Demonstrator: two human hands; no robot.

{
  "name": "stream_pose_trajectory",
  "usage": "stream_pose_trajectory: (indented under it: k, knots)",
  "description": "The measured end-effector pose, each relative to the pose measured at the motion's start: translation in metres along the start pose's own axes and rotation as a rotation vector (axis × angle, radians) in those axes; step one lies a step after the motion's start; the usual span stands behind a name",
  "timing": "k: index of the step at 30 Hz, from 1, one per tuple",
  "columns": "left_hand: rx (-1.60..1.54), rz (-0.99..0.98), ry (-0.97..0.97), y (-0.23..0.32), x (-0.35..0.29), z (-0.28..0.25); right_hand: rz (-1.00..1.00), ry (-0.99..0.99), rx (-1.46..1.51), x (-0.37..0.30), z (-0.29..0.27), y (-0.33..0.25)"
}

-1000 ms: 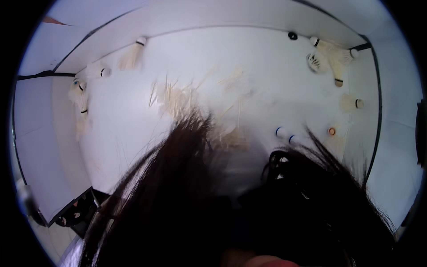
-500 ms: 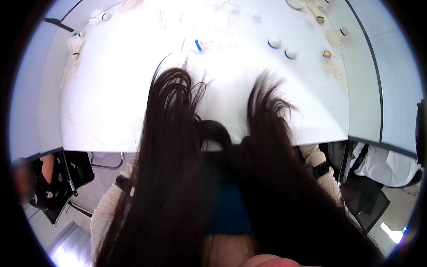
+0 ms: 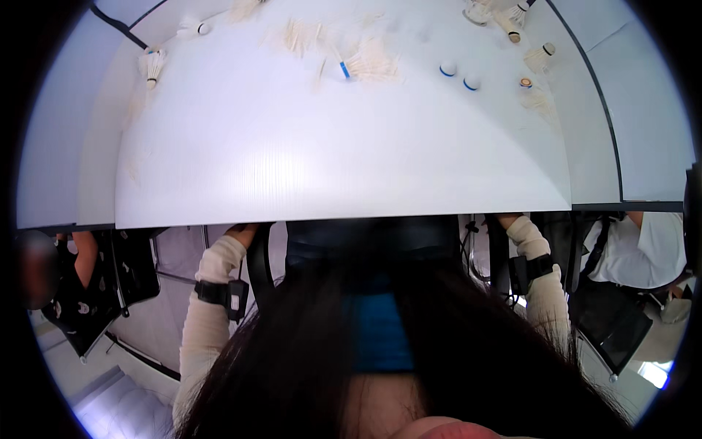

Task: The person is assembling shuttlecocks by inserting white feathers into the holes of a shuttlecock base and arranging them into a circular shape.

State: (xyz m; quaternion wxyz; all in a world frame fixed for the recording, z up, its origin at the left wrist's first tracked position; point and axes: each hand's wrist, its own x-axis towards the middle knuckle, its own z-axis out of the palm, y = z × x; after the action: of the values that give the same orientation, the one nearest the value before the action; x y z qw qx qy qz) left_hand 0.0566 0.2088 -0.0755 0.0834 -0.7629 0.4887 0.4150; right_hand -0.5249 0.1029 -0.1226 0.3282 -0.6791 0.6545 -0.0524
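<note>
Under the near edge of the white tabletop (image 3: 329,146), both of my hands sit low, one to each side of my body: the left hand (image 3: 243,233) next to a dark curved bar (image 3: 260,256), the right hand (image 3: 507,219) at the board's edge. Ahead of them, well apart and up on the surface, lie two white caps with blue rims (image 3: 472,83), side by side toward the right. They are nearer my right hand, forward of it and a little leftward. Farther left, between the lines of my two hands, lies a blue-banded piece (image 3: 344,70) with pale feathers (image 3: 374,62) fanned out to its right; its long axis runs roughly crosswise to me, not pointing at me. Neither hand is clearly the closer one to that.

My fingers are hidden by the board, so I cannot tell whether either hand is open, closed or gripping something. I also can't make out whether the feathers are joined to the band. My long hair (image 3: 292,366) covers my lap, and the top of the view cuts off a shuttlecock (image 3: 245,9).
</note>
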Motion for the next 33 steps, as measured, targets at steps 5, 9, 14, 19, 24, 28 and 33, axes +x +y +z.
stream_pose_trajectory:
  k: [5,9,14,19,24,28,33]
  knots:
    - [0.070,-0.250,0.212,0.041,-0.057,-0.021,0.151,-0.119,-0.224,-0.031,-0.051,-0.071]
    - [0.055,-0.017,0.117,0.025,-0.079,-0.035,0.186,-0.169,-0.398,-0.078,-0.084,-0.105]
    - [-0.081,0.274,-0.044,0.050,-0.120,-0.074,-0.169,-0.318,-0.209,-0.094,-0.127,-0.192]
    - [-0.123,0.856,0.162,0.120,-0.092,-0.113,-0.506,0.220,-0.140,-0.048,-0.133,-0.221]
    - [0.006,0.907,0.555,0.194,-0.047,-0.115,-0.309,0.241,-0.133,0.040,-0.124,-0.238]
    - [0.131,0.859,0.779,0.224,0.000,-0.105,-0.317,0.151,-0.108,0.085,-0.114,-0.253]
    - [0.142,0.915,0.905,0.230,0.051,-0.097,-0.296,0.408,-0.033,0.124,-0.096,-0.239]
